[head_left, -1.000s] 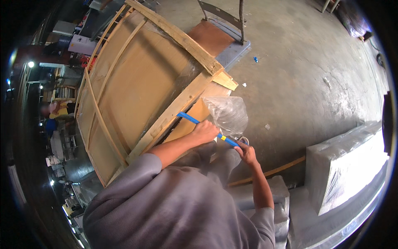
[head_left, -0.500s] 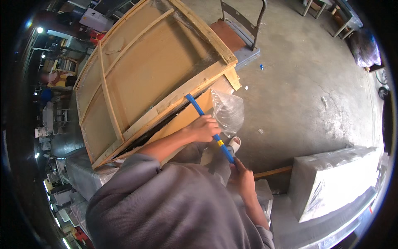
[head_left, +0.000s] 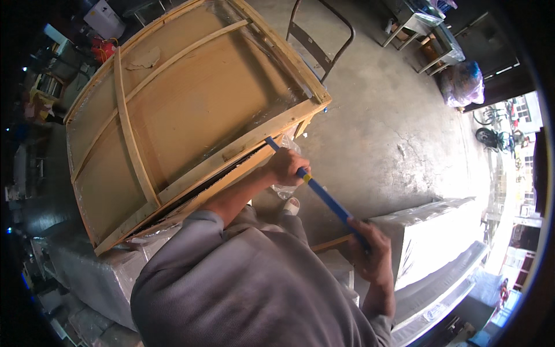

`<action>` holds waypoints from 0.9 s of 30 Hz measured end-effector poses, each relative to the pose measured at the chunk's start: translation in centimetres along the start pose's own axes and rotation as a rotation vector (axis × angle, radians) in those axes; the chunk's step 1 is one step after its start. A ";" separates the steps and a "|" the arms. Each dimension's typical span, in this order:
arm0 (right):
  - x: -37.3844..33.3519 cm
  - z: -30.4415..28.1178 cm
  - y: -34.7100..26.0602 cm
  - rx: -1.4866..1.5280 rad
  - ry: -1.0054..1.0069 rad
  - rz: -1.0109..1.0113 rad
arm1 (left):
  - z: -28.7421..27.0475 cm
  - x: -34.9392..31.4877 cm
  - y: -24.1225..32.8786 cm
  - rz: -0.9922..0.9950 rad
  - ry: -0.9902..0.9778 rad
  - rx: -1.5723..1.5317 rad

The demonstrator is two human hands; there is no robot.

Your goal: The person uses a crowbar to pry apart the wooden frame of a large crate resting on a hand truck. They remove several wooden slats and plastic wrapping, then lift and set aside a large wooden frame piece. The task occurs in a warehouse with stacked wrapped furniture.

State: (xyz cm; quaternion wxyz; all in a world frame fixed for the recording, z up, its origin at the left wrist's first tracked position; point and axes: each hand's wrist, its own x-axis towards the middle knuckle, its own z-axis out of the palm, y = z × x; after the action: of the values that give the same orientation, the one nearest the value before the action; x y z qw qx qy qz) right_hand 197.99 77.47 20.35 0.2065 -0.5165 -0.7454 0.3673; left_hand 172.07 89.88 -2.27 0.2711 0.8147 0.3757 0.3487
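A blue pry bar [head_left: 329, 201] with a yellow band slants across the view. My left hand [head_left: 288, 166] is wrapped round it near its far end, and my right hand [head_left: 371, 250] grips the near end. The bar's flat tip meets the near edge of a large wooden crate [head_left: 191, 168], at a timber rail. Whether the tip sits under the rail or only against it, I cannot tell. Below that rail runs a dark gap with torn brown board along it. Clear plastic film [head_left: 283, 191] hangs under my left hand at the crate's corner.
A hand trolley [head_left: 324, 52] stands behind the crate. Wrapped white blocks [head_left: 428, 237] lie to my right, and a plastic-wrapped block [head_left: 110, 272] is at the left. Metal tables [head_left: 422, 29] and a bagged bundle [head_left: 462, 84] stand far right on the concrete floor [head_left: 370, 121].
My view has turned, so the crate appears farther left. My right hand has moved right with the bar's near end, while both hands keep hold of it.
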 end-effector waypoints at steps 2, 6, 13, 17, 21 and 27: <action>2.4 0.7 -4.0 -0.143 0.138 0.029 | -1.3 0.5 -0.2 -0.018 0.112 -0.097; 9.6 2.3 -10.9 -0.116 0.337 0.088 | -3.7 1.6 -1.1 -0.113 0.292 -0.203; 20.5 3.1 -17.1 -0.229 0.383 -0.139 | -7.1 3.4 -2.8 -0.264 0.485 -0.391; 13.9 2.9 -11.6 -0.409 0.556 0.015 | -5.3 1.7 -2.4 -0.199 0.224 -0.328; 1.8 6.5 1.1 -0.318 0.867 0.312 | -1.0 -0.4 -0.9 0.014 0.033 -0.132; -8.7 19.0 15.2 0.275 0.747 0.505 | 3.9 -3.8 0.1 0.039 -0.297 0.273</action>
State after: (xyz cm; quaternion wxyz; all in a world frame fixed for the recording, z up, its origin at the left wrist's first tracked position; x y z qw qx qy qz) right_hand 197.65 66.09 -2.82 0.4313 -0.7463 -0.4155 0.2904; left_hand 173.31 86.06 -5.92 0.2038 0.8934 0.3597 0.1759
